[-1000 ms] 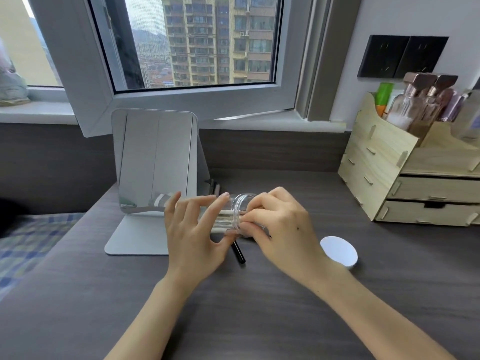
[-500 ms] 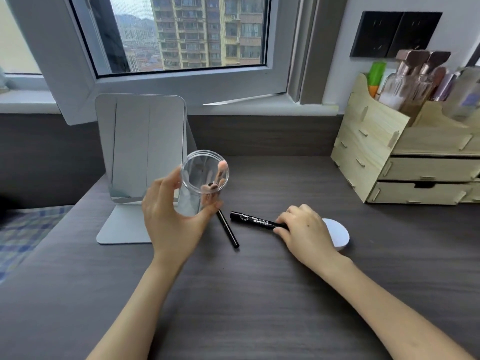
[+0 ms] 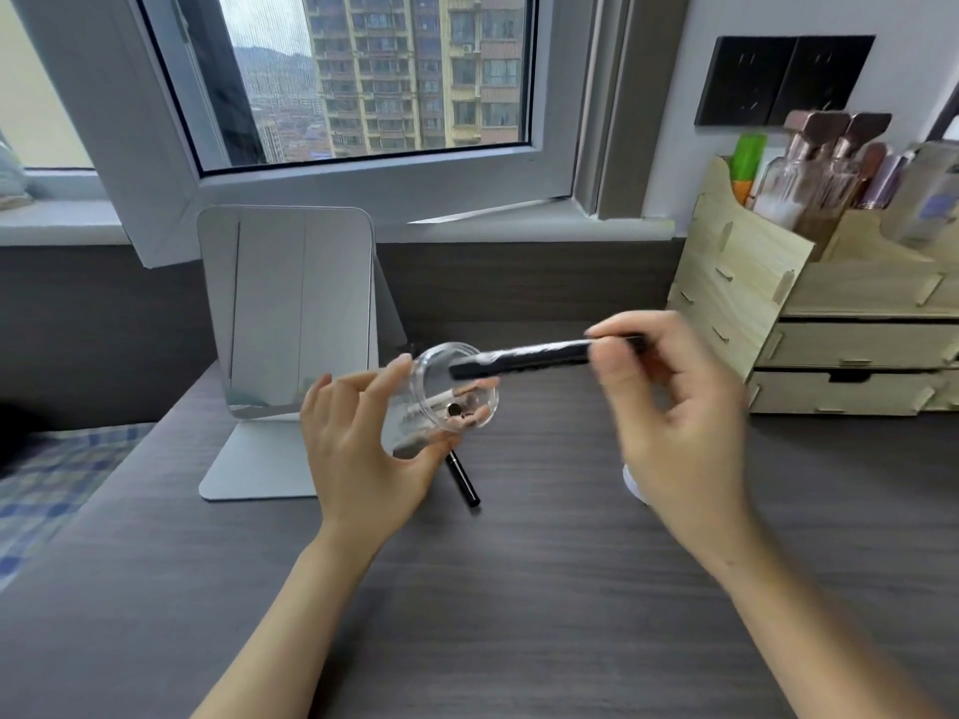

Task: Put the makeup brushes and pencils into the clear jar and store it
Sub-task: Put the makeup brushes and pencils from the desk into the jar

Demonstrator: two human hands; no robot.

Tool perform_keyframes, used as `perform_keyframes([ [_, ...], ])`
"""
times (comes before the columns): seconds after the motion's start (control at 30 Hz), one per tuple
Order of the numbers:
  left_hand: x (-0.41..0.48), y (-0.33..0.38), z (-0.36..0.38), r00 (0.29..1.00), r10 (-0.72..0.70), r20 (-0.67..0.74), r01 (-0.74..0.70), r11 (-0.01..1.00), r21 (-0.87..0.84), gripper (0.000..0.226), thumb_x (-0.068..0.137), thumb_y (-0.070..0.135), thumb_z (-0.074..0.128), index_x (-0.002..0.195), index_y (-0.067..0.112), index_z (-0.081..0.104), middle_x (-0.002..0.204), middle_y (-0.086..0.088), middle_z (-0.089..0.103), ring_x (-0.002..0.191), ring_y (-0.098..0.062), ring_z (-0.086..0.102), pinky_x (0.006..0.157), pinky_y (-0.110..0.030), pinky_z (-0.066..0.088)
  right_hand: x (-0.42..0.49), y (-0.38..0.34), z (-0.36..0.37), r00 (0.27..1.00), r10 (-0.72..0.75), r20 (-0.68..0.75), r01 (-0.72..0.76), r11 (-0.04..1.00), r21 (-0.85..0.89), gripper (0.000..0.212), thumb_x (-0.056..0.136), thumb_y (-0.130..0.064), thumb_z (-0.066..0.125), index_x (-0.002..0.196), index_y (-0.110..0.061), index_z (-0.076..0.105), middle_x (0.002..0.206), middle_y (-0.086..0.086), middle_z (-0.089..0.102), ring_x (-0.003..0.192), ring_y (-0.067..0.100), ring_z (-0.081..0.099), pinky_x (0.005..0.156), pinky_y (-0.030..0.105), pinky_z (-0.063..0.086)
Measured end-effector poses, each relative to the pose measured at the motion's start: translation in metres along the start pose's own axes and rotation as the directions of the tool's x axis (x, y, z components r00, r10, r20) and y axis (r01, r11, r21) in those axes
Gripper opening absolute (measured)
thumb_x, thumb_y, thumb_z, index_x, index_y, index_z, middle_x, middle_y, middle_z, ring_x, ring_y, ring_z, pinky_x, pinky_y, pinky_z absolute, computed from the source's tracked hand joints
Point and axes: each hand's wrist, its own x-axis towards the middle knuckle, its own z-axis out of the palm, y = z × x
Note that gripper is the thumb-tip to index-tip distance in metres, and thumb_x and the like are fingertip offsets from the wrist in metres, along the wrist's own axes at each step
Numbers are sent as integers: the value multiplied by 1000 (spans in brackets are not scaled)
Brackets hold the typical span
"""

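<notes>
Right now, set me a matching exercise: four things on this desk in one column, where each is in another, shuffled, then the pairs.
Things:
1. clear jar
2. thick black pencil
3. thin black pencil
4. mirror

Places:
A. lying flat on the desk
B. standing at the back left
C. tilted in the left hand
D. pinched in the right hand, tip at the jar's mouth

Pairs: 1-C, 2-D, 3-A, 4-B
</notes>
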Motion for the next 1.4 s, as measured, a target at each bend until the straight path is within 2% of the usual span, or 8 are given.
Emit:
perform_keyframes([
  [0.13, -2, -1, 1, 996, 80, 25, -81, 996, 24, 59, 71, 45, 68, 120, 20, 51, 104, -7, 63, 101, -19, 52, 104, -49, 33, -1, 6, 31, 960, -232, 157, 267, 928, -261, 13, 83, -15, 62, 86, -5, 69, 74, 0, 67, 69, 13, 52, 67, 22, 43],
  [0.37, -2, 1, 2, 996, 90, 23, -89, 996, -21, 53, 80, 53, 57, 121, 20, 51, 104, -6, 64, 101, -16, 52, 107, -44, 31, -10, 11, 54, 969, -65, 239, 113, 974, -194, 14, 69, -18, 75, 79, -10, 69, 72, 4, 65, 68, 14, 60, 63, 18, 47],
  [0.63, -2, 1, 2, 998, 52, 24, -52, 998, -21, 56, 81, 62, 53, 120, 22, 51, 103, -5, 65, 101, -17, 53, 106, -47, 33, -10, 18, 51, 943, -151, 297, 222, 949, -222, 17, 81, -15, 62, 70, -9, 73, 71, -3, 73, 73, 21, 57, 71, 33, 48],
  [0.8, 1, 1, -2, 999, -39, -22, 37, 997, -70, 64, 65, 51, 71, 117, 20, 52, 102, 1, 61, 97, -16, 51, 90, -55, 42, -9, 27, 26, 993, 119, 13, -116, 986, -123, 19, 86, -19, 59, 73, -13, 72, 72, -6, 68, 76, 13, 57, 70, 17, 41],
  [0.97, 4, 0, -5, 977, -206, -62, 194, 967, -163, 72, 57, 51, 75, 119, 25, 49, 103, 8, 53, 95, -22, 55, 87, -50, 45, -41, 57, 48, 802, 381, 461, -94, 841, -532, 28, 81, -44, 65, 73, -17, 71, 79, -1, 73, 82, 21, 58, 73, 29, 41],
  [1.1, 4, 0, -6, 953, -298, -60, 278, 934, -225, 73, 56, 51, 75, 120, 27, 50, 106, 9, 54, 99, -11, 52, 91, -43, 45, -49, 62, 77, 743, 420, 521, 29, 758, -652, 49, 77, -62, 58, 83, -14, 64, 90, 3, 70, 89, 23, 58, 72, 30, 35],
  [1.27, 6, -3, -9, 940, -339, -50, 311, 905, -291, 71, 56, 49, 77, 119, 39, 47, 109, 7, 57, 103, -11, 54, 94, -36, 43, -46, 69, 90, 728, 471, 498, 31, 703, -711, 32, 90, -37, 51, 98, -8, 61, 107, 11, 66, 104, 31, 58, 83, 35, 43],
  [1.4, 6, -3, -9, 945, -323, -50, 295, 908, -299, 72, 56, 48, 78, 120, 43, 45, 109, 5, 58, 103, -12, 54, 94, -29, 41, -36, 74, 59, 746, 592, 304, -267, 685, -678, 26, 91, -25, 52, 90, -3, 65, 97, 15, 70, 95, 35, 62, 78, 36, 48],
])
